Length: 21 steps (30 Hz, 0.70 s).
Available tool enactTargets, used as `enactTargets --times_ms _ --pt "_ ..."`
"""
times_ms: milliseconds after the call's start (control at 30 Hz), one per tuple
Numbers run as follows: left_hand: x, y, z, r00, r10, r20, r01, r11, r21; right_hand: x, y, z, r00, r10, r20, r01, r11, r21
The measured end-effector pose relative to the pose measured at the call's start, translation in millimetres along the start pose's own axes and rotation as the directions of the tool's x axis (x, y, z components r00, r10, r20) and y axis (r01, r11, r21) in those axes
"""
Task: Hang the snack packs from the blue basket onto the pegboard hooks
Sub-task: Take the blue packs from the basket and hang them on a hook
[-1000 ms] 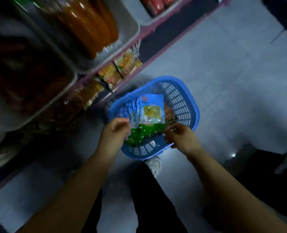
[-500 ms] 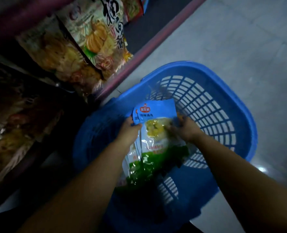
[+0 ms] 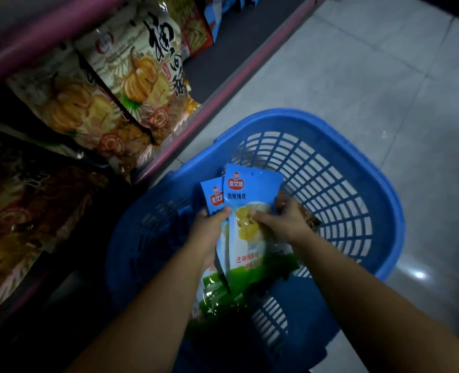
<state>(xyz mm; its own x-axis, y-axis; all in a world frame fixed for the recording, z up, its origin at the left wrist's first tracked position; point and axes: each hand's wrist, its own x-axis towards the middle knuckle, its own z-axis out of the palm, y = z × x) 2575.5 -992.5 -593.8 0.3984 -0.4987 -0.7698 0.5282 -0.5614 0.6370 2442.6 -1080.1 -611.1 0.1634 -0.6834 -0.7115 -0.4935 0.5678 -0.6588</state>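
Basket: blue basket (image 3: 357, 168) sits on the grey tile floor (image 3: 371, 63), just beside the pink-edged base of the shelf (image 3: 223, 92). Slotted walls, mostly bare on the far and right sides.

Packs: a small stack of snack packs (image 3: 249, 189), blue tops with a red logo, clear window showing yellow contents, green at the bottom. They are inside the basket, tilted up toward you, lower ends down near the basket floor. At least two blue tops fan apart at the upper left; how many lie behind, you cannot tell.

Left hand: your left hand (image 3: 209, 232) is closed on the stack's left edge, thumb on the front face, fingers behind.

Right hand: your right hand (image 3: 282, 222) pinches the front pack at its window, thumb and forefinger narrow on the film, other fingers curled behind the right edge.

Other pack: a brownish wrapper (image 3: 310, 220) shows just past your right hand, against the basket wall; detail too dim to read.

Shelf: large noodle bags (image 3: 142, 76) with pumpkin art hang or stand at the upper left; darker bags (image 3: 34, 211) below them in shadow.

Light: dim; lower left nearly black.
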Motion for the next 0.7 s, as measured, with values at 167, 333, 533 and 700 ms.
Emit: enactTargets --times_ms 167,333,533,700 --pt "-6.3 9.0 -13.0 0.988 0.154 0.009 -0.155 0.985 0.079 -5.1 -8.0 -13.5 0.997 0.001 0.082 -0.024 0.96 0.279" --pt "-37.4 30.7 -30.0 0.95 0.298 -0.088 -0.299 0.954 0.012 -30.5 -47.7 -32.7 0.991 -0.133 0.034 0.116 0.943 0.311" --pt "-167.5 108.0 -63.3 0.861 0.384 -0.334 -0.447 0.884 -0.135 -158.0 -128.0 -57.5 0.945 -0.29 0.15 0.219 0.904 0.368" --pt "-330.1 238.7 -95.0 0.774 0.432 -0.463 -0.578 0.78 -0.238 -315.6 -249.6 -68.2 0.894 -0.396 0.208 0.308 0.882 0.358"
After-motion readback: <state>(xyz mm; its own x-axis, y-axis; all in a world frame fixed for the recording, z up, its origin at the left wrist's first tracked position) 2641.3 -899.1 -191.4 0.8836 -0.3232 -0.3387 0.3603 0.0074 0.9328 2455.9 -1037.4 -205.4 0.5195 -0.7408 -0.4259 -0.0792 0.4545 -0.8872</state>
